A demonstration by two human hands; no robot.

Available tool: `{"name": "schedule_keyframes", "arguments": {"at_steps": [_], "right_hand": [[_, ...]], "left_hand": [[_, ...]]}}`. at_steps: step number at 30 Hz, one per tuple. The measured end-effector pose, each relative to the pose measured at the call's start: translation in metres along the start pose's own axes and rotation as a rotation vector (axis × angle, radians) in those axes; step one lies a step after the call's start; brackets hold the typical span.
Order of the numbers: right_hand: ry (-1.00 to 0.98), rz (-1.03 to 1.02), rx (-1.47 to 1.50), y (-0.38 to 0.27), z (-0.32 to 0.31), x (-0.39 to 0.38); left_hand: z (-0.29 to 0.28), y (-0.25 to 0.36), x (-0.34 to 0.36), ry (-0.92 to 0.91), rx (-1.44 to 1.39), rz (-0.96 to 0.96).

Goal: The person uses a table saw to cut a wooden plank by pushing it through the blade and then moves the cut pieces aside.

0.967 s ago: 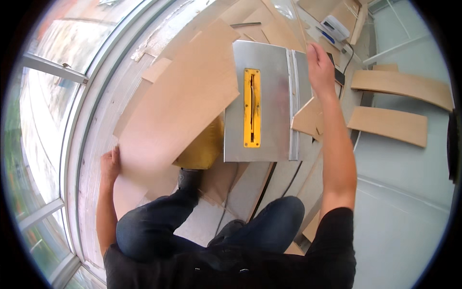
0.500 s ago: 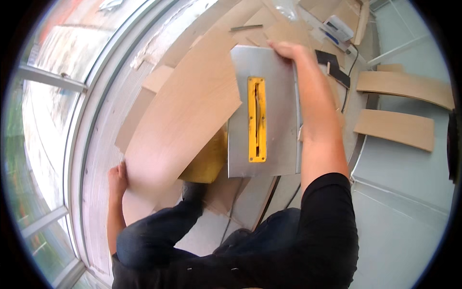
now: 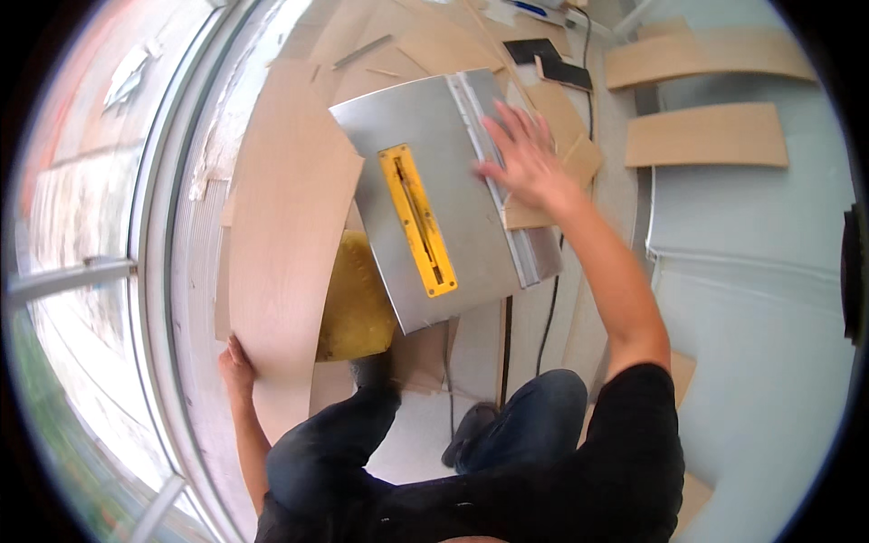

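Observation:
My left hand [image 3: 237,366] grips the near left edge of a long, pale wooden board [image 3: 281,217], its thumb up along the edge. The board lies left of a small table saw's grey metal top [image 3: 471,199], close beside it. A yellow slotted insert [image 3: 394,167] is set in that top, and the saw's yellow housing [image 3: 353,299] shows below it. Over the silver fence rail [image 3: 520,258] on the saw's right side, my right hand [image 3: 525,158] is open, fingers spread and slightly blurred, holding nothing. Whether it touches the rail I cannot tell.
Scraps of thin board [image 3: 444,41] cover the floor beyond the saw. Two dark flat pieces [image 3: 563,72] lie at the far right, near a black cable [image 3: 548,326]. Curved board pieces [image 3: 711,136] rest further right. A framed window [image 3: 149,181] runs along the left.
My right hand has left the far edge of the saw top and come nearer, over the fence, with fingers spread. The board now lies more lengthwise ahead of me. The whole view has turned.

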State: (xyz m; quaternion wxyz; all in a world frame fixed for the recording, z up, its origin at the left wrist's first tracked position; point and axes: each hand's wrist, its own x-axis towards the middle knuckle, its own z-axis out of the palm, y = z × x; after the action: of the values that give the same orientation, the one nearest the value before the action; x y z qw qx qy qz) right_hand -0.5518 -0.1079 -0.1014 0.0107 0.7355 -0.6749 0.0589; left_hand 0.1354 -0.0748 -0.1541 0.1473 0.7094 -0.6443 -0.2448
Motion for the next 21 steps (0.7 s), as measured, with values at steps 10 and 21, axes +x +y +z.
{"name": "schedule_keyframes", "arguments": {"at_steps": [10, 21], "right_hand": [[-0.519, 1.477, 0.538, -0.184, -0.133, -0.428], [-0.344, 0.853, 1.257, -0.365, -0.490, -0.340]], "left_hand": [[-0.174, 0.135, -0.013, -0.252, -0.118, -0.202], [-0.386, 0.451, -0.094, -0.547, 0.079, 0.401]]}}
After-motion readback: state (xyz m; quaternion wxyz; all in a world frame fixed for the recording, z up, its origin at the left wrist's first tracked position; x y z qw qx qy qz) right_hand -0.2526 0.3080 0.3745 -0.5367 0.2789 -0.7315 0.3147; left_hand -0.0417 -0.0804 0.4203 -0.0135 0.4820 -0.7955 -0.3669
